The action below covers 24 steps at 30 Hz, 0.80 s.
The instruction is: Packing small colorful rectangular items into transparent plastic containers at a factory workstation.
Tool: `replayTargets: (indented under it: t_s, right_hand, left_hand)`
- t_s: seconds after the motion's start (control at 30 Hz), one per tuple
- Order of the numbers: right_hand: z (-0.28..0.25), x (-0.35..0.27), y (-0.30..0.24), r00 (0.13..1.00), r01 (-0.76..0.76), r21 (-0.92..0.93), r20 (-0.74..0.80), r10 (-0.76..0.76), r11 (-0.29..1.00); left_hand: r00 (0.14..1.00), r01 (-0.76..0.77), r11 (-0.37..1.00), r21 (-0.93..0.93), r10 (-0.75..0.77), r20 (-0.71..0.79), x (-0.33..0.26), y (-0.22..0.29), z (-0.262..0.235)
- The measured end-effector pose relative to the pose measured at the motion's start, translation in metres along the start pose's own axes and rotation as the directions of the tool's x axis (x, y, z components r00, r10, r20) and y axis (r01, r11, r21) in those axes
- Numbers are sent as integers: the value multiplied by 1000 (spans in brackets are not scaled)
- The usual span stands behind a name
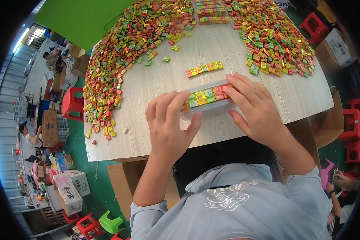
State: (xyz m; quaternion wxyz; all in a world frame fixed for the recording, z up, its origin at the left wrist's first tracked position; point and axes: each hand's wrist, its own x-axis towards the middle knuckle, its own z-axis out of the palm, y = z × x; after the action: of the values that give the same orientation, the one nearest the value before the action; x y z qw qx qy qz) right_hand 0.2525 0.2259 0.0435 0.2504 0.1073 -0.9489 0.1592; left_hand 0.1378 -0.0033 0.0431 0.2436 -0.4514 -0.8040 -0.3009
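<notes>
On the table before me lies a clear plastic box point(206, 110), and along it runs a row of small wrapped candies point(209, 95) in yellow, green and red. My left hand point(166, 122) closes on the row's left end, thumb on the near side and fingers on the far side. At the other end, the fingers of my right hand point(258, 110) press on the red candies, with the thumb lower on the near side. My palms hide both ends. Just beyond the box sits a second short row of wrapped candies point(204, 69), touched by neither hand.
Loose candies are heaped at the left point(136, 34) and right point(274, 40) of the pale wooden table point(156, 80). Stacked candy rows point(212, 12) stand between the heaps. Cardboard boxes point(126, 180) sit below the near edge. Red stools point(73, 104) flank the table; other people are farther off.
</notes>
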Motion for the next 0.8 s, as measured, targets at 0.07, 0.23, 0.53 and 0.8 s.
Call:
replayTargets:
  t_s: [0.07, 0.23, 0.53, 0.8]
  right_hand:
    - [2, -1, 0, 1000, -6, 15, -16, 6, 1000]
    - [1, -3, -1, 999, -25, 22, -24, 25, 999]
    - [1, -1, 0, 999, -36, 25, -14, 36, 999]
    - [-3, 1, -3, 998, -56, 82, -29, 59, 995]
  left_hand:
    - [1000, 10, 1000, -2, -10, 15, 7, 1, -5]
    - [990, -143, 972, 186, 140, 29, 4, 5, -4]
    - [999, 41, 998, -51, -40, 9, 14, 5, -7]
    - [984, -157, 948, 277, 174, -40, -10, 0, 2]
